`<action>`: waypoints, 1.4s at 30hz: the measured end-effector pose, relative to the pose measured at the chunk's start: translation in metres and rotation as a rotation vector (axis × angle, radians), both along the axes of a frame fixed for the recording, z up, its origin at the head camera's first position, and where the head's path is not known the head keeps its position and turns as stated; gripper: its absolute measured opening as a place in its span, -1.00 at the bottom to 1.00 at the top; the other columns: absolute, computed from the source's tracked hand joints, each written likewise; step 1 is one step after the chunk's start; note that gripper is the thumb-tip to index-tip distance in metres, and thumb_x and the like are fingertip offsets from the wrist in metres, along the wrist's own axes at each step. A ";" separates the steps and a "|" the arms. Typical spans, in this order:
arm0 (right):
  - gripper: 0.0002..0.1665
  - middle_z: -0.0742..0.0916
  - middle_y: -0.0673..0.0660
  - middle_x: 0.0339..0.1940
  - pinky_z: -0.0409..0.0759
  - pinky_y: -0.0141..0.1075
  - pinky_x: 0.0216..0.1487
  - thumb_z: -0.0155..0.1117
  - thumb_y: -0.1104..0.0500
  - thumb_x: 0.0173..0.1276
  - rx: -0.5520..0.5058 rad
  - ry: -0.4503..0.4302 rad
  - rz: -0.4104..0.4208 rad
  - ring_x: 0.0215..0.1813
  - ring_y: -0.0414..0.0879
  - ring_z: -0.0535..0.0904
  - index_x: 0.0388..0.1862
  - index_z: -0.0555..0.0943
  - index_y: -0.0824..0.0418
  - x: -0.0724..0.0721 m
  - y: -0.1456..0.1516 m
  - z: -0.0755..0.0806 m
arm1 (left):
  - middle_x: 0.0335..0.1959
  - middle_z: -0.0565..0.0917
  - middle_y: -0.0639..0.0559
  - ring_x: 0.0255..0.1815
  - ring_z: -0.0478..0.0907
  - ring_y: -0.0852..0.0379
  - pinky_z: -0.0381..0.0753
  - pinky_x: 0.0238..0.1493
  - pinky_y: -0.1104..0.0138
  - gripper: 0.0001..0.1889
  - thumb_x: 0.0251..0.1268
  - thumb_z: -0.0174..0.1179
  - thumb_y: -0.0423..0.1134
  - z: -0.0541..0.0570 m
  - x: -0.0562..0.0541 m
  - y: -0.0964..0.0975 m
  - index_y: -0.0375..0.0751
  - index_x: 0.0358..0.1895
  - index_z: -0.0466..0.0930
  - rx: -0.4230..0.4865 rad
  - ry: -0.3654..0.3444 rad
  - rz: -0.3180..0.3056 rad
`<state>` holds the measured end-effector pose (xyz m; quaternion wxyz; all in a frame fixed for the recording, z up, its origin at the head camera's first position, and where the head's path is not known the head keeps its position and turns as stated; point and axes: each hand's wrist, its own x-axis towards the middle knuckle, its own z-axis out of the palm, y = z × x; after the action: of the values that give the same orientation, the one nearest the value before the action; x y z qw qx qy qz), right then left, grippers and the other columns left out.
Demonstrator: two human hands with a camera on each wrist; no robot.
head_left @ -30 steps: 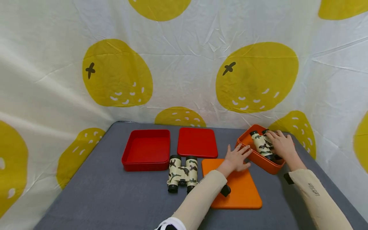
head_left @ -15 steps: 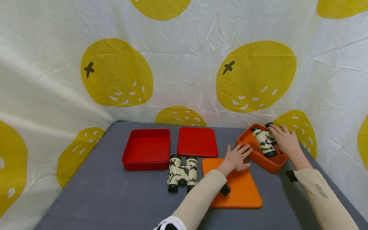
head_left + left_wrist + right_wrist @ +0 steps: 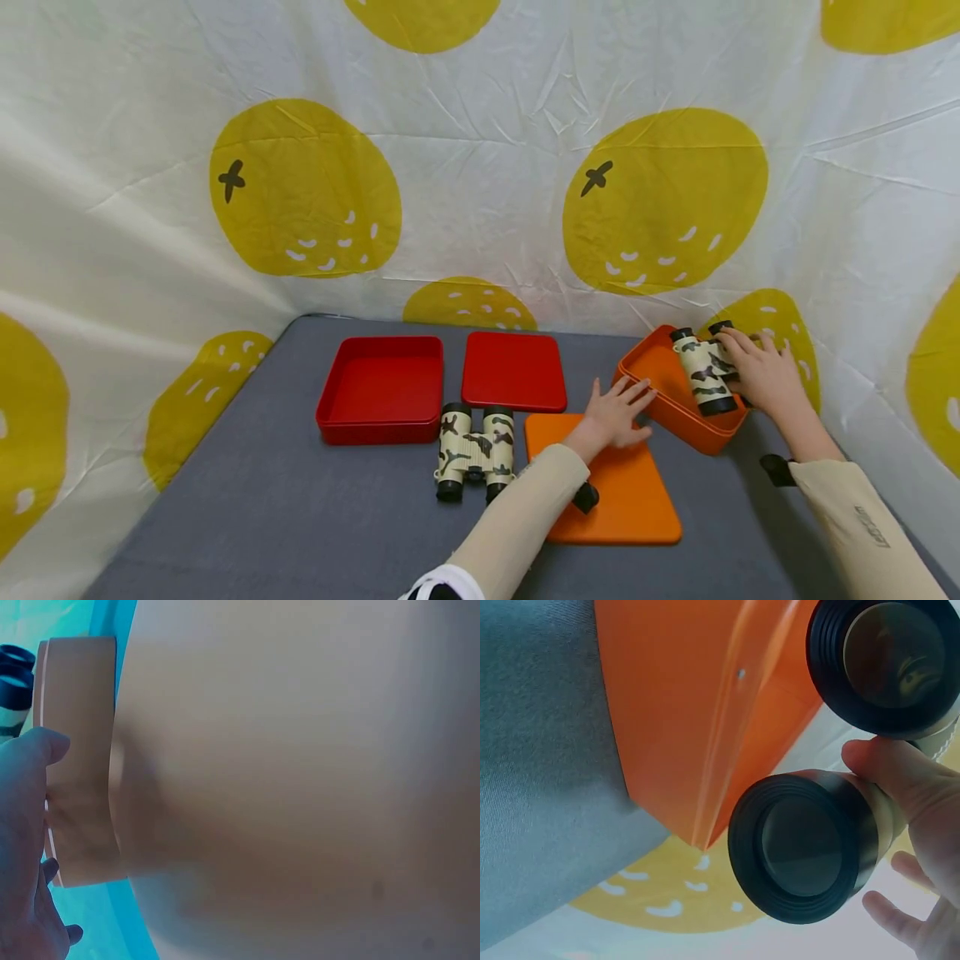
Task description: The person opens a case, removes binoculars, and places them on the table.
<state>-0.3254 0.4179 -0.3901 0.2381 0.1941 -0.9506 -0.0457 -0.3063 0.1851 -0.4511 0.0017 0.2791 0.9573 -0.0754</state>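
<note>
My right hand (image 3: 765, 375) grips a pair of camouflage binoculars (image 3: 703, 372) by the right barrel, over the right part of the orange box (image 3: 686, 418). In the right wrist view the thumb lies between the two barrels, whose black-rimmed lenses (image 3: 802, 844) face the camera at the box's edge. At the near rim of that box is my left hand (image 3: 611, 414), fingers spread and holding nothing. The left wrist view has its fingers along the rim of the box (image 3: 79, 757). The orange lid (image 3: 630, 500) lies flat beneath the left forearm.
A second pair of camouflage binoculars (image 3: 453, 446) lies left of the orange lid. Behind it are an open red box (image 3: 382, 433) and a flat red lid (image 3: 513, 371). A fruit-print curtain (image 3: 480, 208) hangs along the back and sides of the grey table (image 3: 300, 517).
My right hand has lifted the binoculars from inside the orange box, up and to the right. The left hand has stayed at the near rim.
</note>
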 end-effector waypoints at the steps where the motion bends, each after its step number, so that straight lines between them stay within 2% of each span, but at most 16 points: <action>1: -0.03 0.39 0.30 0.15 0.27 0.32 -0.21 0.54 0.19 -0.32 -0.004 0.007 -0.002 0.03 0.36 0.22 0.15 0.28 0.29 0.003 0.001 0.001 | 0.42 -0.29 0.44 0.46 -0.28 0.30 -0.10 0.41 0.10 -0.35 0.24 -0.35 0.32 0.000 0.000 0.000 0.40 0.37 -0.33 -0.001 -0.003 0.001; 6: -0.03 0.40 0.30 0.14 0.31 0.23 -0.30 0.53 0.16 -0.31 -0.004 0.003 -0.017 0.09 0.38 0.18 0.15 0.28 0.29 0.016 0.004 0.005 | 0.41 -0.31 0.45 0.46 -0.28 0.31 -0.09 0.41 0.11 -0.34 0.23 -0.35 0.33 -0.002 0.000 0.001 0.42 0.36 -0.35 -0.003 -0.005 0.009; 15: -0.02 0.42 0.30 0.13 0.29 0.27 -0.23 0.52 0.16 -0.33 0.010 0.011 -0.009 0.09 0.43 0.19 0.15 0.28 0.28 0.038 0.009 0.007 | 0.42 -0.30 0.43 0.46 -0.27 0.29 -0.10 0.41 0.11 -0.34 0.24 -0.35 0.32 -0.001 0.000 0.000 0.39 0.36 -0.35 -0.001 0.014 0.002; 23: 0.03 0.44 0.27 0.10 0.33 0.03 -0.50 0.54 0.11 -0.41 0.032 0.050 0.031 -0.04 0.26 0.27 0.14 0.30 0.27 0.054 0.016 0.005 | 0.42 -0.32 0.44 0.46 -0.27 0.30 -0.10 0.41 0.12 -0.33 0.24 -0.35 0.33 -0.001 0.000 0.000 0.39 0.36 -0.36 -0.004 0.016 0.002; 25: 0.00 0.45 0.27 0.08 0.33 0.01 -0.52 0.40 -0.24 -0.23 0.032 0.065 0.046 -0.04 0.26 0.28 0.13 0.32 0.27 0.058 0.017 0.004 | 0.41 -0.32 0.44 0.46 -0.27 0.30 -0.09 0.41 0.12 -0.33 0.23 -0.36 0.33 -0.001 0.001 0.000 0.40 0.36 -0.37 -0.011 0.023 0.002; 27: 0.03 0.46 0.26 0.06 0.33 0.00 -0.54 -0.01 -0.52 -0.08 0.030 0.078 0.060 -0.05 0.26 0.29 0.12 0.33 0.26 0.063 0.017 0.003 | 0.41 -0.33 0.44 0.46 -0.27 0.31 -0.09 0.41 0.13 -0.33 0.23 -0.36 0.34 -0.001 0.001 0.000 0.41 0.36 -0.38 -0.014 0.026 0.003; 29: 0.13 0.47 0.26 0.05 0.32 0.01 -0.55 -0.52 -0.59 -0.05 0.018 0.093 0.078 -0.04 0.25 0.30 0.11 0.34 0.26 0.068 0.016 0.001 | 0.41 -0.33 0.45 0.46 -0.28 0.31 -0.09 0.41 0.13 -0.33 0.23 -0.36 0.34 -0.002 0.001 0.001 0.41 0.36 -0.38 -0.016 0.025 0.003; 30: 0.17 0.48 0.26 0.04 0.32 0.01 -0.56 -0.73 -0.56 -0.07 0.015 0.102 0.083 -0.05 0.24 0.31 0.10 0.34 0.25 0.070 0.016 0.000 | 0.41 -0.33 0.45 0.46 -0.28 0.31 -0.09 0.41 0.13 -0.33 0.23 -0.36 0.34 -0.002 0.001 0.001 0.41 0.35 -0.39 -0.016 0.024 0.003; 42: 0.15 0.47 0.22 0.06 0.31 0.02 -0.56 -0.72 -0.57 -0.05 0.004 0.096 0.100 -0.04 0.20 0.32 0.10 0.36 0.22 0.094 0.007 -0.004 | 0.42 -0.30 0.43 0.46 -0.26 0.29 -0.11 0.41 0.13 -0.33 0.23 -0.34 0.33 -0.005 -0.001 0.001 0.39 0.36 -0.36 0.010 0.020 -0.003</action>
<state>-0.2311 0.4248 -0.3945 0.2851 0.2394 -0.9270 -0.0446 -0.3075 0.1860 -0.4564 -0.0091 0.2799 0.9572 -0.0736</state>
